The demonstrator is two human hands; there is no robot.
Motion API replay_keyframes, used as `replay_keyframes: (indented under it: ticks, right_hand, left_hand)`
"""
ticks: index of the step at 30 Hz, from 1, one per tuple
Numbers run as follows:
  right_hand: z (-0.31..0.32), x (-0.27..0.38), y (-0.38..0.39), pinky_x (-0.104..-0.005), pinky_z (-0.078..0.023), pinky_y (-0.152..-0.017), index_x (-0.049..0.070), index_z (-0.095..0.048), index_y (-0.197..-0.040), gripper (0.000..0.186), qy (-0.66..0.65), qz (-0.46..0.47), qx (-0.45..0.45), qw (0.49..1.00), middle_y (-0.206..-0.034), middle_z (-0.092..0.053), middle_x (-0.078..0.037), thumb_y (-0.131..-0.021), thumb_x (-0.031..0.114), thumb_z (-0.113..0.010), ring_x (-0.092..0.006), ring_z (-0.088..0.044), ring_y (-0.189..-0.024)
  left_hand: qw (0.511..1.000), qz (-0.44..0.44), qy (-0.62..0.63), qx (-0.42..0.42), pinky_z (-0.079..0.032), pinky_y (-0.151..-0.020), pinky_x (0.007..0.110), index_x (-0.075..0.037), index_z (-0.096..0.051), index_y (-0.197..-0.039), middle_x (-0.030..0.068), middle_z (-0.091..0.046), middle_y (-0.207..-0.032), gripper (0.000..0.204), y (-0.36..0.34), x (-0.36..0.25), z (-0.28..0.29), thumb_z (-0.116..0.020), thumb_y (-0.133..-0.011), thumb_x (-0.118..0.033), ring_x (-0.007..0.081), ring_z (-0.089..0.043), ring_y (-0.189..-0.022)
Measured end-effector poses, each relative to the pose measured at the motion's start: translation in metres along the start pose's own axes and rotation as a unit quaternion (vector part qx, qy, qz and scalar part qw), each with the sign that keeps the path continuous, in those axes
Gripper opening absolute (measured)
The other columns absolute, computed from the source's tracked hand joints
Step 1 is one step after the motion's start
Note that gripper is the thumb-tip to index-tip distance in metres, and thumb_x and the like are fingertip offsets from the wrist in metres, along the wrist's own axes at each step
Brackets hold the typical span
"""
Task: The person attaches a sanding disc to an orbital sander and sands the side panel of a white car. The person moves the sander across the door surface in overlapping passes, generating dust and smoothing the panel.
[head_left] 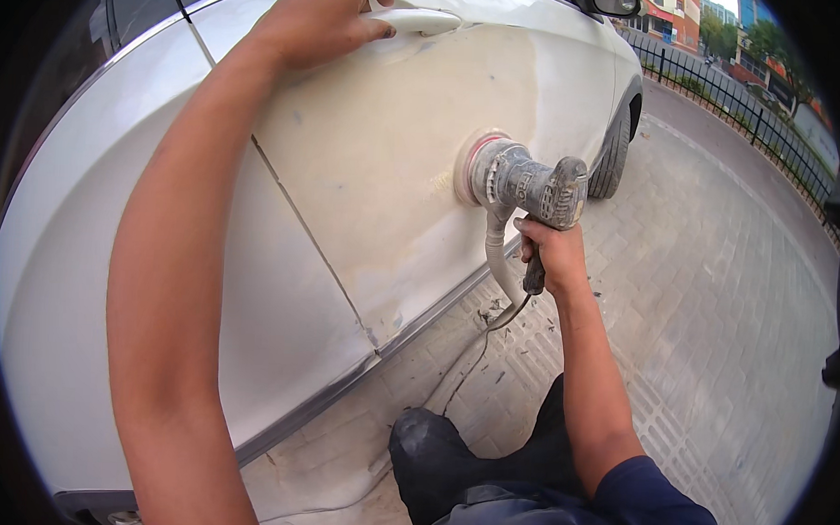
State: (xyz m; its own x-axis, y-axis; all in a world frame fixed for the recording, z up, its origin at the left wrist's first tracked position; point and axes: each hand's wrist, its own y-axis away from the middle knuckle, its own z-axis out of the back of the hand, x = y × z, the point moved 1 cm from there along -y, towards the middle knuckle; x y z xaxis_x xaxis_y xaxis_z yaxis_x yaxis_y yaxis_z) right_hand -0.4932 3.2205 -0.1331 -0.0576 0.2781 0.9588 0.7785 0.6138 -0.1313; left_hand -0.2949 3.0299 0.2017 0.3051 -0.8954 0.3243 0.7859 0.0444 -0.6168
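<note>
A white car door (pixel 350 158) fills the middle, with a dull beige patch over much of it. My left hand (pixel 327 19) is at the white door handle (pixel 424 20), fingers curled over it. My right hand (pixel 557 252) grips the black handle of a dusty grey sander (pixel 534 183); its round pad with a red ring (pixel 473 167) is against the patched panel. A pale hose (pixel 499 261) and a dark cord run down from the sander to the ground.
My legs (pixel 441 458) are at the bottom on dusty pavers (pixel 713 347). The car's front wheel (pixel 611 158) and mirror (pixel 614 3) are at upper right. Beyond stand a black railing (pixel 731 97), trees and buildings. Metal grates (pixel 650 419) lie in the paving.
</note>
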Motion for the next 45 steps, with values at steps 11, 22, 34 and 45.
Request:
replay_keyframes:
  ticks: [11,22,34,45]
  right_hand:
    - [-0.088,0.033,0.097,-0.0388,-0.063,-0.084,0.001,-0.081,-0.11,0.032,0.309,0.312,0.175,0.881,-0.101,-0.079,-0.026,-0.081,0.014,-0.087,-0.0383,-0.081,-0.101]
    - [-0.004,0.019,-0.011,-0.0318,-0.046,-0.05,-0.001,-0.074,-0.088,0.007,0.011,0.056,0.03,0.998,-0.071,-0.068,-0.004,-0.087,0.001,-0.081,-0.0123,-0.059,-0.055]
    - [-0.054,0.058,0.043,-0.0399,-0.063,-0.088,0.001,-0.083,-0.112,0.033,0.225,0.252,0.113,0.934,-0.104,-0.084,-0.019,-0.088,0.022,-0.091,-0.0319,-0.082,-0.102]
    - [0.001,0.006,-0.008,-0.0327,-0.051,-0.054,-0.002,-0.077,-0.093,0.01,0.05,0.071,0.029,0.996,-0.074,-0.073,-0.005,-0.088,0.005,-0.082,-0.0133,-0.066,-0.059]
  left_hand:
    - [1.0,0.019,0.006,0.014,-0.059,-0.089,0.037,-0.001,-0.075,-0.127,0.0191,-0.084,-0.108,0.039,0.003,0.0,-0.002,-0.081,-0.1,-0.029,0.0269,-0.078,-0.09]
    - [1.0,-0.001,0.015,0.003,-0.062,-0.096,0.048,0.0,-0.077,-0.117,0.0252,-0.082,-0.109,0.037,-0.002,0.002,0.0,-0.086,-0.09,-0.025,0.0416,-0.079,-0.105]
    - [1.0,0.013,0.007,-0.004,-0.06,-0.091,0.04,0.001,-0.073,-0.126,0.0233,-0.083,-0.11,0.038,0.003,-0.001,-0.006,-0.082,-0.097,-0.021,0.0319,-0.08,-0.095]
    - [0.999,0.017,0.047,0.003,-0.059,-0.089,0.044,0.0,-0.074,-0.123,0.0232,-0.082,-0.104,0.037,0.003,-0.003,0.0,-0.083,-0.095,-0.023,0.0362,-0.078,-0.093]
